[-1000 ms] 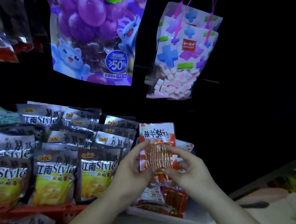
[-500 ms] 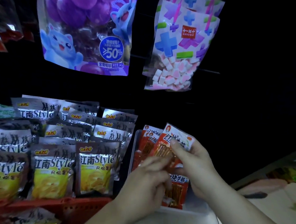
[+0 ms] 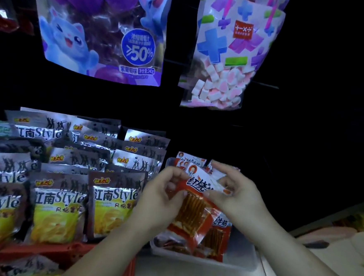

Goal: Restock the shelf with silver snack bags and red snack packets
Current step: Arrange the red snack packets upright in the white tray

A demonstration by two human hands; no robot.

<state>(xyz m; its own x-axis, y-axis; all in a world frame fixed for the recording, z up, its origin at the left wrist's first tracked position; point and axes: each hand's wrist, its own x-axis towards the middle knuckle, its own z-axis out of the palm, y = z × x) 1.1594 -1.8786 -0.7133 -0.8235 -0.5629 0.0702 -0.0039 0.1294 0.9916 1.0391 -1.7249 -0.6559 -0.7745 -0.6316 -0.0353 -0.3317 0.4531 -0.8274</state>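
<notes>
The left hand [image 3: 161, 199] and right hand [image 3: 237, 197] each pinch 1 red packet [image 3: 195, 210], held tilted above a clear tray [image 3: 243, 264] containing more packets. Silver bags [image 3: 111, 206] stand in rows just left of the tray, in a red basket [image 3: 39, 250]. A purple bag [image 3: 102, 35] and a marshmallow bag [image 3: 223, 61] hang above. The hands cover the packet's side edges. The shelf behind is too dark to make out.
</notes>
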